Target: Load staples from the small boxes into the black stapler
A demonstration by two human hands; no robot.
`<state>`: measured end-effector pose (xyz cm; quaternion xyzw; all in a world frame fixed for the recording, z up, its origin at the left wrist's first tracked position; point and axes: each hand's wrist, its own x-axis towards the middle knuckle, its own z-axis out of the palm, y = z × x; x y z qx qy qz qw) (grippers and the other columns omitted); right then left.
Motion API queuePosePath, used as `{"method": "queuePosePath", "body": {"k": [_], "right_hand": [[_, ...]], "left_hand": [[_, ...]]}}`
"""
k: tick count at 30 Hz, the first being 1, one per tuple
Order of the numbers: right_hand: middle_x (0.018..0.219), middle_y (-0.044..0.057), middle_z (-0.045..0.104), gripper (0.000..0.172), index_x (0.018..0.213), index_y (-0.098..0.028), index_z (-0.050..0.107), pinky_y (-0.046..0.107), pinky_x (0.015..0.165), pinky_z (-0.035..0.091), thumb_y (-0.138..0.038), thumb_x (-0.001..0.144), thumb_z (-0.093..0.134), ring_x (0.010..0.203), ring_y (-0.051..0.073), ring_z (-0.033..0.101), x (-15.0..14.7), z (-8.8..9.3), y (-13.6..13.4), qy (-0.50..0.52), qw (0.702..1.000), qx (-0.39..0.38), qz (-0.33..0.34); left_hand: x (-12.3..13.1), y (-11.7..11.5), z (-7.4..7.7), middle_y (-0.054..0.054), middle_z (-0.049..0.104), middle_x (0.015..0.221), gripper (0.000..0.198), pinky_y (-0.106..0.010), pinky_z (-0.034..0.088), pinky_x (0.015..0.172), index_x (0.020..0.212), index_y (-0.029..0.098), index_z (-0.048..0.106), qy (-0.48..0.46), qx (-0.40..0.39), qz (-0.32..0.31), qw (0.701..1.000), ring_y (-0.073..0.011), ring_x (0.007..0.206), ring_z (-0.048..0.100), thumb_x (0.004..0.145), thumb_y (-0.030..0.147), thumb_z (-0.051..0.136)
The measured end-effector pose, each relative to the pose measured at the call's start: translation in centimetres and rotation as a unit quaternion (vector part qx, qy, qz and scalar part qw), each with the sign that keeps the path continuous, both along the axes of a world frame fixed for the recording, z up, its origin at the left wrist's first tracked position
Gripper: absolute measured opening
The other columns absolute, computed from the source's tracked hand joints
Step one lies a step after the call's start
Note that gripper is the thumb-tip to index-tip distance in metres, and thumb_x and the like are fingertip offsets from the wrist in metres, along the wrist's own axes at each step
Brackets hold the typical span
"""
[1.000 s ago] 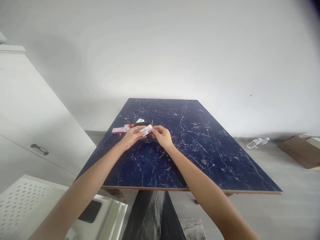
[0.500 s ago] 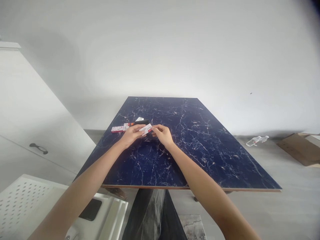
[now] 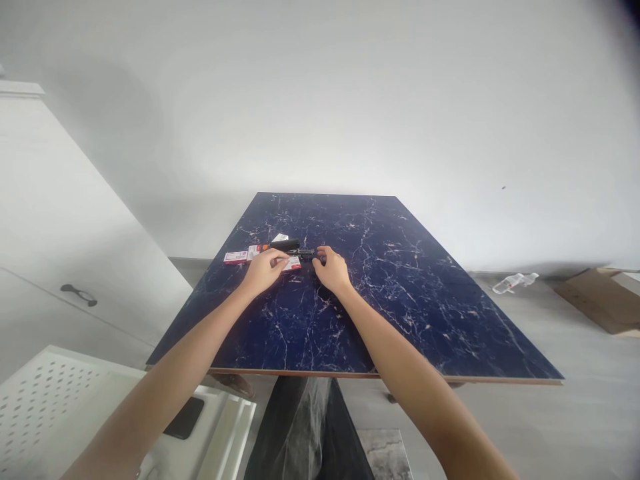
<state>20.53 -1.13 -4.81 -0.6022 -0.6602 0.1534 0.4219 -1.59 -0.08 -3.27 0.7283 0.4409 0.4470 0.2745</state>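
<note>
White and red, a small flat carton (image 3: 293, 265) lay on the dark blue marbled tabletop (image 3: 400, 327), at the fingertips of the left hand (image 3: 265, 272). That hand had its thumb and forefinger close together over the carton's left part, but I could not tell whether they pinched it or only rested there. The right hand (image 3: 331, 270) was half open, apart from the carton, with nothing visible in it. I judged the carton light, rather stiff, smooth and easy to crush, so its long edges seemed the best place for a gentle hold. I counted three white-and-red cartons in all, one black cylinder with an orange band (image 3: 284, 245), one thin black rod (image 3: 304, 252) and one white flat piece (image 3: 280, 237)
</note>
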Motion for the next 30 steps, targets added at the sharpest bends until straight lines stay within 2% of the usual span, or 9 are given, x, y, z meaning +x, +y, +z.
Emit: {"method": "queuePosePath", "body": {"k": [5, 7, 9, 12, 14, 18, 24, 30], "right_hand": [[0.129, 0.009, 0.068, 0.049, 0.138, -0.018, 0.054, 0.042, 0.103, 0.046, -0.025, 0.09, 0.058, 0.12, 0.029, 0.059, -0.3, 0.1, -0.2, -0.057, 0.997, -0.018, 0.047], [0.131, 0.009, 0.068, 0.049, 0.139, -0.018, 0.053, 0.042, 0.104, 0.046, -0.025, 0.091, 0.057, 0.122, 0.029, 0.058, -0.3, 0.3, -0.4, -0.056, 0.997, -0.022, 0.05], [0.131, 0.009, 0.067, 0.05, 0.14, -0.017, 0.051, 0.042, 0.105, 0.045, -0.026, 0.091, 0.057, 0.123, 0.029, 0.058, -0.4, 0.3, -0.4, -0.046, 0.997, -0.024, 0.05], [0.135, 0.01, 0.065, 0.053, 0.142, -0.018, 0.049, 0.044, 0.108, 0.044, -0.026, 0.09, 0.058, 0.126, 0.029, 0.057, -0.7, 0.1, -0.4, -0.037, 0.996, -0.024, 0.072], [0.136, 0.011, 0.063, 0.056, 0.144, -0.019, 0.046, 0.043, 0.107, 0.045, -0.022, 0.089, 0.056, 0.123, 0.027, 0.06, -1.0, -0.2, -0.3, -0.04, 0.993, -0.021, 0.109], [0.136, 0.013, 0.063, 0.066, 0.15, -0.018, 0.038, 0.041, 0.102, 0.05, -0.013, 0.086, 0.052, 0.112, 0.024, 0.065, -1.6, -0.8, -0.2, -0.051, 0.981, -0.009, 0.187], [0.142, 0.014, 0.058, 0.08, 0.158, -0.018, 0.023, 0.046, 0.104, 0.048, -0.021, 0.086, 0.056, 0.118, 0.027, 0.061, -1.6, -0.9, -0.4, -0.041, 0.977, -0.021, 0.206], [0.151, 0.018, 0.048, 0.085, 0.159, -0.016, 0.018, 0.049, 0.106, 0.046, -0.023, 0.085, 0.057, 0.124, 0.03, 0.058, -1.5, 0.0, -0.8, -0.034, 0.974, -0.051, 0.219]], "left_hand": [[-0.8, 0.1, 0.9, -0.007, 0.069, 0.095, 0.019, -0.034, 0.048, 0.082, 0.092, 0.021, 0.074, 0.119, 0.115, 0.129, 0.978, -0.0218, 0.082, 0.062, 0.091, 0.033, 0.059], [-1.2, 0.4, 1.0, -0.008, 0.069, 0.099, 0.022, -0.034, 0.049, 0.083, 0.096, 0.02, 0.073, 0.141, 0.136, 0.195, 0.961, -0.0219, 0.084, 0.063, 0.094, 0.03, 0.054], [-1.7, 0.9, 0.8, -0.01, 0.07, 0.105, 0.022, -0.037, 0.049, 0.09, 0.105, 0.018, 0.071, 0.17, 0.136, 0.235, 0.947, -0.0247, 0.093, 0.065, 0.092, 0.026, 0.055], [-2.2, 1.6, 0.2, -0.011, 0.072, 0.111, 0.031, -0.039, 0.049, 0.095, 0.116, 0.017, 0.068, 0.231, 0.102, 0.218, 0.943, -0.0288, 0.104, 0.065, 0.087, 0.023, 0.059], [-2.4, 1.8, -0.1, -0.01, 0.073, 0.113, 0.035, -0.038, 0.05, 0.092, 0.121, 0.019, 0.066, 0.247, 0.081, 0.197, 0.945, -0.0279, 0.102, 0.067, 0.086, 0.023, 0.061], [-2.5, 1.9, -0.2, -0.006, 0.075, 0.113, 0.043, -0.035, 0.053, 0.088, 0.127, 0.023, 0.063, 0.239, 0.056, 0.2, 0.949, -0.0251, 0.096, 0.071, 0.085, 0.023, 0.062], [-2.7, 2.0, -0.2, -0.005, 0.076, 0.113, 0.044, -0.034, 0.053, 0.09, 0.128, 0.024, 0.063, 0.222, 0.035, 0.203, 0.953, -0.0237, 0.097, 0.072, 0.084, 0.021, 0.063], [-2.9, 2.1, -0.3, -0.004, 0.076, 0.114, 0.046, -0.031, 0.053, 0.093, 0.126, 0.024, 0.064, 0.204, 0.028, 0.192, 0.96, -0.0213, 0.1, 0.072, 0.082, 0.015, 0.063]]}}
